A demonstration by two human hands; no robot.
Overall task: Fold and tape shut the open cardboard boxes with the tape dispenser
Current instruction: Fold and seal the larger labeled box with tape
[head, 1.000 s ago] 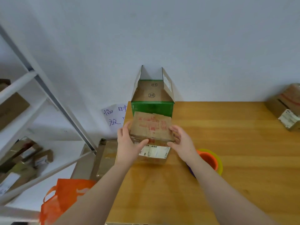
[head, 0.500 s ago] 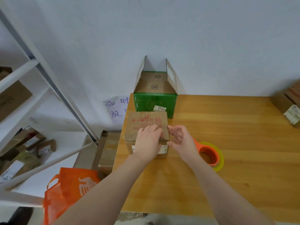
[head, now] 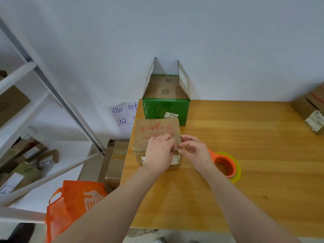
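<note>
Outwardly closed cardboard box (head: 154,128); brown, red-printed

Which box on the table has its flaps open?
The green box at the back: its flaps stand upright. The brown box under the left hand and the box at the right edge look closed.

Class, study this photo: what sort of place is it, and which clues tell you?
Probably a parcel packing or storage room: labelled cardboard parcels on metal shelving, an open green box on the wooden table, and a tape dispenser beside a small brown box.
</note>
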